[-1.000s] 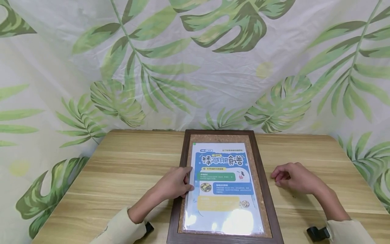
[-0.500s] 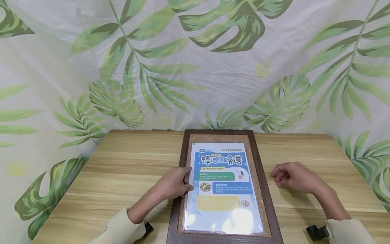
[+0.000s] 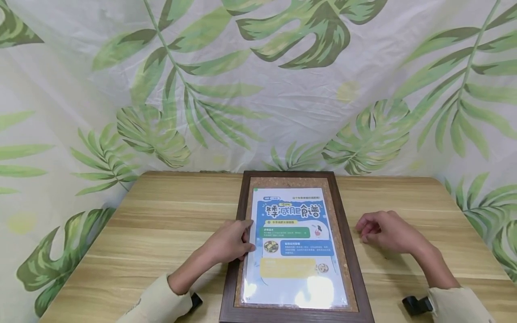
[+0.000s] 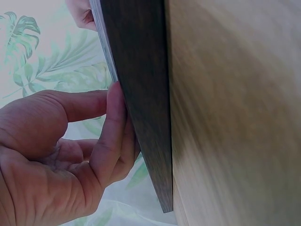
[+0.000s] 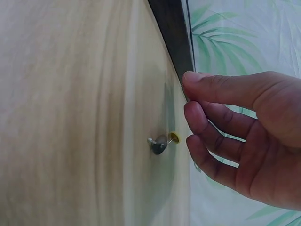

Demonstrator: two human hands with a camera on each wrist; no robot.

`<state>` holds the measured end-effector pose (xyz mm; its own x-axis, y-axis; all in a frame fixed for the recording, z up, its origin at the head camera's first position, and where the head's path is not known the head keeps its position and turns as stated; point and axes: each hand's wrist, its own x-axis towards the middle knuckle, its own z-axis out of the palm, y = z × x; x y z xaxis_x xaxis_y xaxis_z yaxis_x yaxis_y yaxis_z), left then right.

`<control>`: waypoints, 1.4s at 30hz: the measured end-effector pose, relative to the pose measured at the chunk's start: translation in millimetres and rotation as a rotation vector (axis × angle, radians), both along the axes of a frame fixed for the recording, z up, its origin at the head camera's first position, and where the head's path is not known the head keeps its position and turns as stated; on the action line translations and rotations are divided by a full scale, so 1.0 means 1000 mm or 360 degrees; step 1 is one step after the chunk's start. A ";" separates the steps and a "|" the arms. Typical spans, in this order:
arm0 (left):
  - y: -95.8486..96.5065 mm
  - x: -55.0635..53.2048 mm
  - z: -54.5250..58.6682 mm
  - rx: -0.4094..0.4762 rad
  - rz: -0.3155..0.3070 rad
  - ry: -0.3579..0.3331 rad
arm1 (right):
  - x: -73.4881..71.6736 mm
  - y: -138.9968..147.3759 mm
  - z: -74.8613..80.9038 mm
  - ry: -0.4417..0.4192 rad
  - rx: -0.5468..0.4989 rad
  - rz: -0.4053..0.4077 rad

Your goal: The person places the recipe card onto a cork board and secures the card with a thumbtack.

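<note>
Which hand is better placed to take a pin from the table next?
Probably the right hand: its fingers are close to the pins, while the left hand touches the sheet at its left edge.

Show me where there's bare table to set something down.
The table looks bare left of the frame, between left hand and curtain, and right of the frame, between right hand and curtain. Crowded: the frame, holding a poster, and near the right hand, where pins lie.

Before you, the wood-grain table (image 3: 161, 224) carries a dark-framed cork board (image 3: 291, 182) lying flat; to the board's right, you have a yellow thumbtack (image 5: 174, 137) and a dark thumbtack (image 5: 159, 147) lying close together.
</note>
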<state>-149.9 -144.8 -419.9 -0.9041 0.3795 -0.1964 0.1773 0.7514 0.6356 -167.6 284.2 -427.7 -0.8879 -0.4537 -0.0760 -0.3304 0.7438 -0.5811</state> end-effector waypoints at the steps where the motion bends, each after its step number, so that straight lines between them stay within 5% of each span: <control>1: 0.000 0.000 0.000 -0.0002 0.0000 0.0000 | 0.000 -0.001 0.001 0.0010 0.0002 -0.0006; 42: 0.001 0.000 0.000 0.0003 0.0015 0.0001 | -0.029 -0.046 0.012 0.0055 -0.0183 -0.0070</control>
<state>-149.6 -144.2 -419.9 -0.9078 0.3712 -0.1954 0.1704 0.7519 0.6369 -196.3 238.4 -415.2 -0.9084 -0.4180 0.0055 -0.3201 0.6870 -0.6524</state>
